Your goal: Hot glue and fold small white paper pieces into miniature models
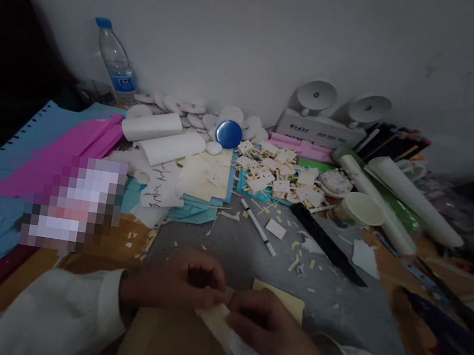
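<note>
My left hand and my right hand meet low in the middle of the head view. Their fingertips pinch the upper end of a thin white sheet, paper or film. The sheet hangs down under my right hand; blur hides its exact kind. Below my hands is a tan, board-like surface. A pale yellow sheet lies just behind my right hand.
Scraps and a white pen lie on the grey mat. Beyond are several small cream cut-outs, a blue disc, paper rolls and a bottle. A black strip and paper cup are rightward.
</note>
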Demonstrator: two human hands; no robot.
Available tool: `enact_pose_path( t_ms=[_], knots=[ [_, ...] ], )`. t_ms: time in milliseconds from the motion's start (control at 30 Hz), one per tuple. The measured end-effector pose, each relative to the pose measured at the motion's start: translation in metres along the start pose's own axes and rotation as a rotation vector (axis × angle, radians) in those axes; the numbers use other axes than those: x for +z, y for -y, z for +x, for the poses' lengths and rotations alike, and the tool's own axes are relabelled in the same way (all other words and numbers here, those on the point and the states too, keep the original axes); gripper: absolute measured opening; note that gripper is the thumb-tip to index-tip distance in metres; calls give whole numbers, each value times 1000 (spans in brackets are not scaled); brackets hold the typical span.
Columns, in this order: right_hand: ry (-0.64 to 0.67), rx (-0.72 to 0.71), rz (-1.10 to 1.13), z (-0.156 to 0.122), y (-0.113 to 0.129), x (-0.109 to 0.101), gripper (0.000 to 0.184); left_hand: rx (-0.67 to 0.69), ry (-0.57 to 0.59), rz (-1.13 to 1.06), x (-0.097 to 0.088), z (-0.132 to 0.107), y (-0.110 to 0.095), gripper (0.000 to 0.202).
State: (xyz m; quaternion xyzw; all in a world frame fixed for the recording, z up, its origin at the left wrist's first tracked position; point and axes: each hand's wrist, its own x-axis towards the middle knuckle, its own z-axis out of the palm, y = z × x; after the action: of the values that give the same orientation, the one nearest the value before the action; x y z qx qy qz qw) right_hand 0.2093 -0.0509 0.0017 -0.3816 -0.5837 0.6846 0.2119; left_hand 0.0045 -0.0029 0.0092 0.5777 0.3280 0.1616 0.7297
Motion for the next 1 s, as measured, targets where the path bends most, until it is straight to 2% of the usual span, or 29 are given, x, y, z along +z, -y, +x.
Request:
enact_pose_path(
  t_ms=[100,200,300,367,433,533,600,767,933,1000],
  knots=[
    [-9,23,-10,-2,7,-9,36,2,-28,15,-2,-1,1,16],
    [-54,30,74,-4,12,-20,31,-12,-99,-9,-3,0,3,18],
    [-118,41,340,-5,10,-26,31,-26,-184,-98,-2,2,5,24],
    [-143,3,535,-4,6,-25,35,-5,-269,-154,-1,4,5,25],
    [-173,-58,623,-2,2,-22,33,54,-357,-183,-1,6,6,23],
    [-215,-113,554,2,-2,-13,20,116,-455,-186,-1,7,6,17],
    [-241,-127,467,6,-4,-6,24,119,-495,-151,1,8,4,15],
    [-350,-78,302,14,-7,5,37,60,-490,-64,10,7,-2,18],
    [-454,-77,295,15,-5,2,41,65,-397,-118,15,5,-6,26],
    [-454,-71,297,14,-4,-1,41,75,-373,-137,14,4,-7,26]
  ],
)
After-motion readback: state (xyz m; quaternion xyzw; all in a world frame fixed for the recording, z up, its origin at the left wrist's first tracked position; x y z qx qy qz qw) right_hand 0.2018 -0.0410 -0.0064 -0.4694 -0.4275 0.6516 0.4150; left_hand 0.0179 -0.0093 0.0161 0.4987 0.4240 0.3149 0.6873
